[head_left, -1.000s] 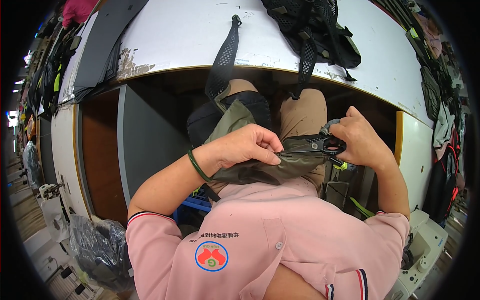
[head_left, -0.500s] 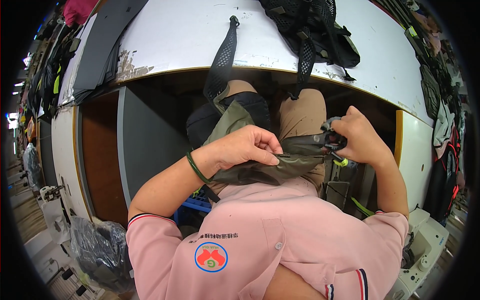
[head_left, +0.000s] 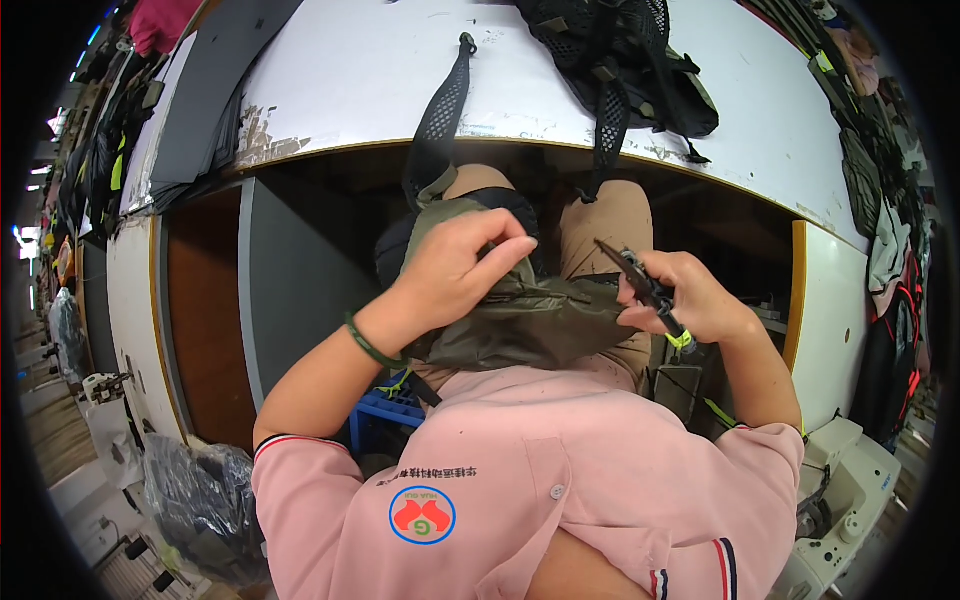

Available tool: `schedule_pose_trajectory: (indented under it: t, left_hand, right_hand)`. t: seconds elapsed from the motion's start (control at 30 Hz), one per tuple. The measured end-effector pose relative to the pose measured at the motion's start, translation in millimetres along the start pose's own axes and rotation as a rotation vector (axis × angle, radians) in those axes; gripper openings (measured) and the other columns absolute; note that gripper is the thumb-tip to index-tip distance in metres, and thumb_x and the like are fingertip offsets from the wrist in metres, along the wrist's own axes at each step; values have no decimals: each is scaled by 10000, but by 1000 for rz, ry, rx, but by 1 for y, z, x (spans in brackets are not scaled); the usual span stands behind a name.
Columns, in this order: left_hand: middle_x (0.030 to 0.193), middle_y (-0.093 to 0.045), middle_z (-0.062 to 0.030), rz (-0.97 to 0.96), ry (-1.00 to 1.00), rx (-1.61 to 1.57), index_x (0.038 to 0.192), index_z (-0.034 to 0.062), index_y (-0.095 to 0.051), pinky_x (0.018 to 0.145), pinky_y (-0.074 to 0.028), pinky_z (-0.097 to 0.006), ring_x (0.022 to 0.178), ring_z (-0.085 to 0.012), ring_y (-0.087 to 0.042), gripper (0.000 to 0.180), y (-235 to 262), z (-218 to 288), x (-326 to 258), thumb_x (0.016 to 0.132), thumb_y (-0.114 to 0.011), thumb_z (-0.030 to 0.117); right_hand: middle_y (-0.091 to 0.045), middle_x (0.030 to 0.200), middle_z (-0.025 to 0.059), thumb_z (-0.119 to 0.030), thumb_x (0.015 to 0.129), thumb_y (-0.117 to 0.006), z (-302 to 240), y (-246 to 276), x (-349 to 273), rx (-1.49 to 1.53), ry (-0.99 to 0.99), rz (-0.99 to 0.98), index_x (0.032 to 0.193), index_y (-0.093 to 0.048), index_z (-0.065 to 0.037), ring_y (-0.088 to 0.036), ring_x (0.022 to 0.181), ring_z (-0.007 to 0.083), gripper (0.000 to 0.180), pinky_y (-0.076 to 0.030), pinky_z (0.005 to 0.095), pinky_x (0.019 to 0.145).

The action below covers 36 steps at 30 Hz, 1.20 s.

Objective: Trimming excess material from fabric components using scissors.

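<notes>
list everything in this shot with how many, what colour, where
olive fabric: 1 piece, olive green, across the lap
scissors: 1, dark, in the right hand
mesh strap: 1, black, over the table's front edge, left of centre
mesh bag: 1, black, on the table, top centre-right
table: 1, white, worn front edge, across the top
sheets: several, dark grey, table's left end
basket: 1, blue, below the left forearm
plastic bag: at least 1, clear, dark contents, lower left
sewing machine: at least 1, white, lower right
bangle: 1, green, left wrist
shirt: 1, pink, bottom centre
left hand: 1, bare, over the fabric
right hand: 1, bare, gripping the scissors
</notes>
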State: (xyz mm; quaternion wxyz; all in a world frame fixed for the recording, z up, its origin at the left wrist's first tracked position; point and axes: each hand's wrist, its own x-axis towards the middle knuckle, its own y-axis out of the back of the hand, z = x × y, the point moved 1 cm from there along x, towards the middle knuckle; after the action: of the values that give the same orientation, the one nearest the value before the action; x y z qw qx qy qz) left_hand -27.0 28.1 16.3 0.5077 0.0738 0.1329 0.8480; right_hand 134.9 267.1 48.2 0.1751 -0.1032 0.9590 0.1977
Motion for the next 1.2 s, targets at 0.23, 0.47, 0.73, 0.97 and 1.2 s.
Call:
schedule_pose_trajectory:
  t: [0.23, 0.47, 0.73, 0.97, 1.2]
  left_hand:
    - [1082, -623, -67, -101, -344, 583, 883, 98, -676, 937, -426, -415, 1048, -285, -567, 209, 40, 8, -28, 735, -812, 157]
    - [1082, -613, -76, -106, -392, 615, 897, 96, -656, 987, -417, -448, 1070, -287, -576, 269, 29, 16, -44, 678, -806, 139]
    - [1046, -658, -67, -100, -356, 416, 943, 68, -708, 999, -425, -439, 1032, -286, -614, 227, 45, -9, -51, 762, -803, 166]
    - [835, -581, 5, -67, 151, -219, 872, 34, -597, 681, -412, -210, 752, -67, -508, 130, 45, 8, -56, 965, -632, 118]
    - [866, -558, 43, -137, 324, -556, 968, 48, -578, 710, -415, -194, 783, -42, -485, 158, 29, -15, -63, 939, -687, 159]
  right_hand:
    - [-630, 789, 78, -103, 767, -841, -3, 12, -9, -82, 20, 24, 868, -537, 10, -573, 713, 141, 340, -494, 290, 676]
    - [-581, 771, 122, -142, 748, -840, 1, 10, -10, -175, 119, -5, 859, -541, 1, -542, 695, 257, 350, -458, 342, 646]
    - [-580, 757, 94, -156, 731, -836, -1, 4, -16, -304, 217, -10, 852, -580, -43, -522, 743, 297, 305, -447, 371, 698]
    - [-584, 757, 80, -133, 736, -826, 0, 4, -16, -333, 227, 27, 847, -582, -45, -519, 742, 291, 282, -446, 370, 684]
    - [-530, 748, 100, -144, 688, -844, 13, 9, -14, -355, 242, 118, 864, -576, -18, -494, 711, 285, 345, -417, 362, 641]
